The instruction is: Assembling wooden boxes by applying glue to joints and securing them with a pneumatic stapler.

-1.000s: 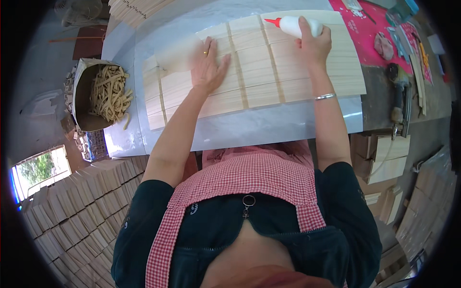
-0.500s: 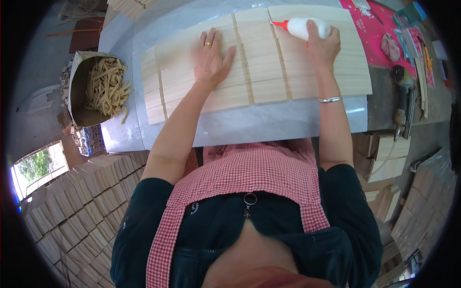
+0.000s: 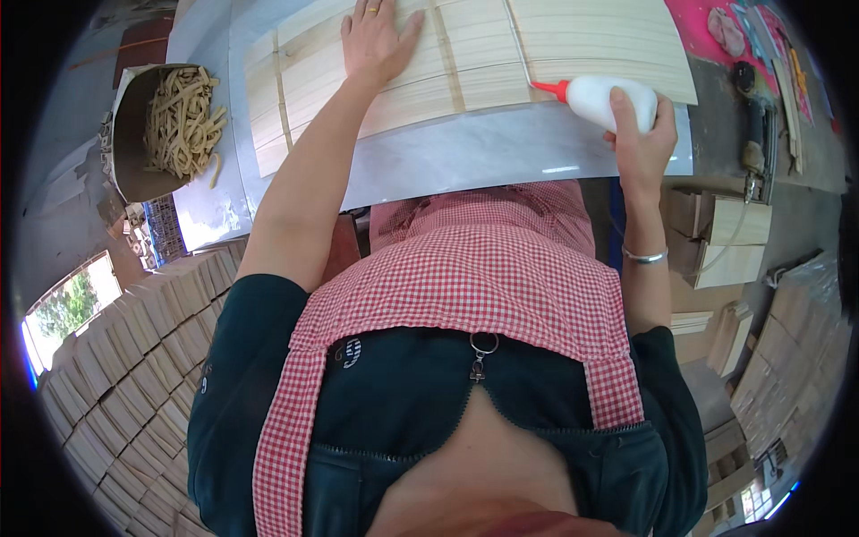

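Note:
Pale wooden boards (image 3: 403, 98) lie across the grey tabletop, with darker grooves running across them from far to near. My left hand (image 3: 374, 45), a ring on one finger, rests flat on the boards with fingers stretched out. My right hand (image 3: 646, 139) is wrapped round a white squeeze bottle (image 3: 595, 100) with a red nozzle, held tilted on its side. The nozzle's tip points left at the near end of the rightmost groove. Along that groove runs a whitish line (image 3: 517, 43) that looks like glue.
An open box (image 3: 134, 134) of thin wood strips stands left of the boards. At right are a pink sheet (image 3: 693, 27), a crumpled cloth (image 3: 723, 25) and a dark tool with a hose (image 3: 754, 148). Stacked wood (image 3: 134, 385) fills the lower left.
My right hand has drawn the bottle nearer along the rightmost groove, and a whitish line now shows behind its tip. The view has shifted, so the boards sit higher; my left hand stays flat.

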`<state>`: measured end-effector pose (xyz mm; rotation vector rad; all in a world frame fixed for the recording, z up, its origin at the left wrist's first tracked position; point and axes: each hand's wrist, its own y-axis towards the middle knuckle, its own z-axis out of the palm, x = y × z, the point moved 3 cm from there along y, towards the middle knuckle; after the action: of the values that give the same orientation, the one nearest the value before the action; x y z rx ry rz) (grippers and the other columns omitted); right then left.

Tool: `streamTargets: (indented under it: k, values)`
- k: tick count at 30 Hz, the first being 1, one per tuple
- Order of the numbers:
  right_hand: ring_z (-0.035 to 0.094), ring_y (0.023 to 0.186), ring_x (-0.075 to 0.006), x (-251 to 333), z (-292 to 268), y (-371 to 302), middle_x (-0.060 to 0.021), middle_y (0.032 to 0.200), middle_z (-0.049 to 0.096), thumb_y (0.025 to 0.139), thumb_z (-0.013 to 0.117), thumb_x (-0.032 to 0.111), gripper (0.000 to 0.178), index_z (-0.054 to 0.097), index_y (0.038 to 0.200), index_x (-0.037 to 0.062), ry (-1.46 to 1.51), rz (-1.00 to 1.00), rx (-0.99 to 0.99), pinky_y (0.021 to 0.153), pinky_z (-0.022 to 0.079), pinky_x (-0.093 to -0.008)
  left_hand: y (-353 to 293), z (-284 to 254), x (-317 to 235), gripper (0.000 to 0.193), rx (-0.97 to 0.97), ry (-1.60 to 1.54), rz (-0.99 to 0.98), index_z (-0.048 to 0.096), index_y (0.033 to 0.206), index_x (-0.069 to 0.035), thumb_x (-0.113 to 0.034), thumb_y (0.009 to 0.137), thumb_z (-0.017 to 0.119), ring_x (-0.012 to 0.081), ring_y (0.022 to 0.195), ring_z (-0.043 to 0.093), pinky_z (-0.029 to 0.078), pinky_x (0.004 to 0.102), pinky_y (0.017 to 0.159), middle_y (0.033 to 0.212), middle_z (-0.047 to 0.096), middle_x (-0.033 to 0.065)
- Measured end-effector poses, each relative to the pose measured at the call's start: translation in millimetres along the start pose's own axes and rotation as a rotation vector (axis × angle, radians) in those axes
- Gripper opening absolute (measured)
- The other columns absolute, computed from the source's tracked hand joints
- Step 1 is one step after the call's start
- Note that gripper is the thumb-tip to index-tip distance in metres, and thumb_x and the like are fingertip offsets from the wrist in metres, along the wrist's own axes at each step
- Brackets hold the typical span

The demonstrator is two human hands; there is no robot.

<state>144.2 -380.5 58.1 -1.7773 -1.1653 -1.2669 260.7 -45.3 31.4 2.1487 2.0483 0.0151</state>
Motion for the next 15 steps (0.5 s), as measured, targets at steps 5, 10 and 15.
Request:
streamTargets:
  k: [5,10,15]
  values:
    - [0.062,0.060,-0.0178,4.7,-16.6,-9.6,-0.0172,0.097,0.064,0.092,0.075,0.029,0.046,0.056,0.115,-0.0062,0.044,0.103,0.063,0.048,0.048,-0.0241,-2.2,3.2,5.5,0.070,-0.011,-0.024,-0.025,0.042,0.153,-0.003,-0.050,0.102,0.046,0.0360,0.152,0.030,0.023,0.0507,0.124,0.161,0.041,0.0150]
    - [0.060,0.059,-0.0156,29.6,9.4,6.5,-0.0152,0.095,0.063,0.094,0.074,0.030,0.045,0.056,0.115,-0.0046,0.223,0.110,0.110,0.048,0.047,-0.0243,-2.1,19.8,42.9,0.071,-0.134,-0.125,0.009,0.043,0.153,-0.003,-0.052,0.102,0.046,0.0340,0.153,0.029,0.025,0.0497,0.122,0.162,0.040,0.0126]
    - [0.059,0.059,-0.0145,53.5,85.6,41.7,-0.0135,0.092,0.062,0.096,0.071,0.033,0.047,0.053,0.117,-0.0047,0.370,0.023,0.125,0.051,0.048,-0.0244,-7.7,14.1,84.7,0.071,-0.164,-0.073,0.009,0.043,0.152,-0.005,-0.055,0.102,0.046,0.0319,0.153,0.028,0.025,0.0480,0.121,0.164,0.038,0.0091]
